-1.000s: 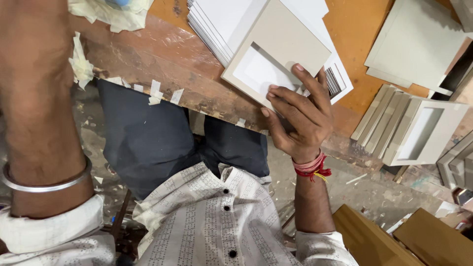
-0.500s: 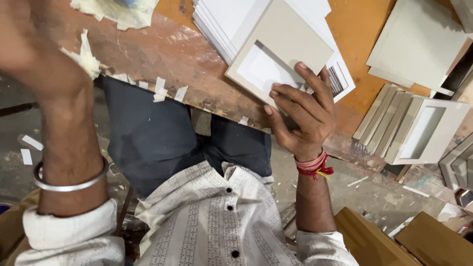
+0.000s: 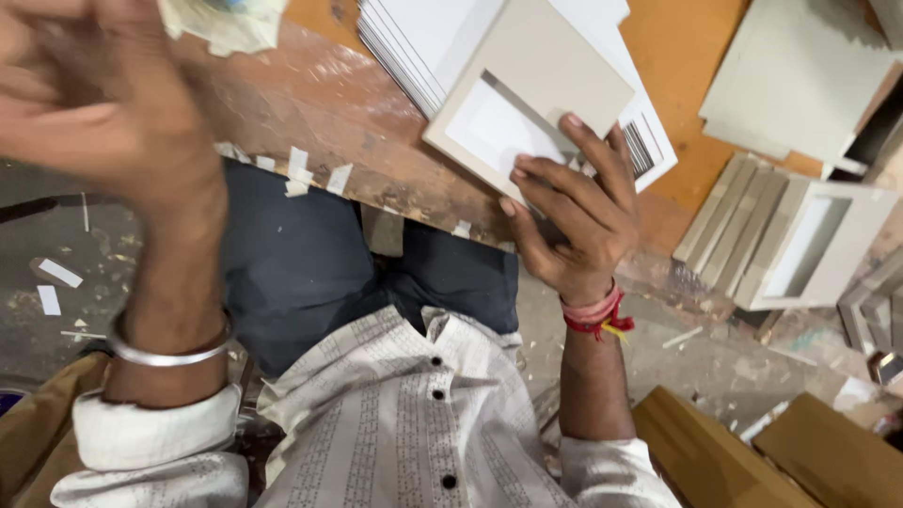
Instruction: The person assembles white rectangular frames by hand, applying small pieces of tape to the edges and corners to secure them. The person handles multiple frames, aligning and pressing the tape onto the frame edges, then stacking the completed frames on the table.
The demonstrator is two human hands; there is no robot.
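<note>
My right hand (image 3: pixel 569 221) grips the near corner of a grey picture mount (image 3: pixel 527 99) with a white rectangular window. The mount rests tilted on a stack of white boards (image 3: pixel 414 38) on a worn wooden bench (image 3: pixel 320 103). My left hand (image 3: pixel 103 113) is raised at the upper left, blurred; whether it holds anything cannot be made out. A steel bangle circles the left wrist and red thread the right wrist. Crumpled pale paper (image 3: pixel 226 19) lies at the bench's far edge, just beyond the left hand.
Bits of tape (image 3: pixel 306 169) stick along the bench's front edge. Several grey and white frames (image 3: pixel 800 245) lean on the floor at right, with a grey board (image 3: pixel 800 75) above them. Wooden boxes (image 3: pixel 752 452) sit at lower right. Scraps litter the floor at left.
My left arm has swung away from the camera toward the upper left, so the hand shows now. The right hand keeps its hold on the mount. The view has shifted slightly.
</note>
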